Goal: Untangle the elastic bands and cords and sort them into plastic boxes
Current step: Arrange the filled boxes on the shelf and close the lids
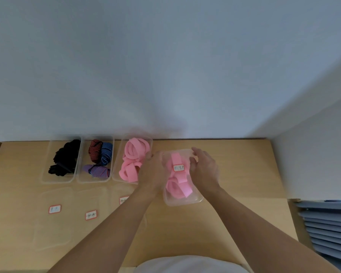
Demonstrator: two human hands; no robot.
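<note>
A clear plastic box (183,200) with pale pink elastic bands (177,189) inside sits right of centre on the table. It wears a clear lid with a red-bordered label (179,167). My left hand (152,171) grips the box's left edge, fingers curled over the lid. My right hand (204,167) grips the far right corner, thumb on the lid and fingers over the rim. Three open boxes stand in a row at the back left: one with black cords (64,159), one with striped bands (99,157), one with brighter pink bands (133,160).
Clear lids lie flat on the wooden table (244,174) in front of the open boxes, with labels showing (54,209) (91,215) (124,200). A wall runs along the table's back edge. Grey slats (327,229) stand past the right edge.
</note>
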